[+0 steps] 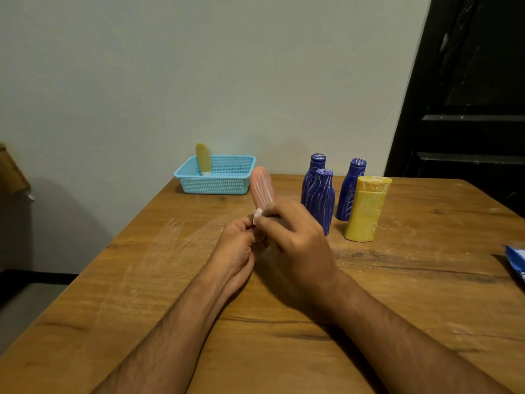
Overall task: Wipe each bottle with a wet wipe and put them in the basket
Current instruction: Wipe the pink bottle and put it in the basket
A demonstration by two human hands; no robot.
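Note:
An orange-pink bottle [262, 186] streaked with white marks stands tilted above the table's middle. My left hand [237, 245] grips its lower end. My right hand [295, 237] is curled round the bottle's lower body and presses a white wet wipe [257, 214] against it. At the back left sits a light blue mesh basket [224, 183] with a pale yellow bottle [203, 159] standing in it. Three dark blue bottles [321, 200] with white streaks and a yellow bottle [366, 209] stand to the right.
A wooden table [284, 308] with white smears on its left half carries everything. A blue wipes packet [517, 264] lies at the right edge. A wall runs behind the table, with a dark door at the back right.

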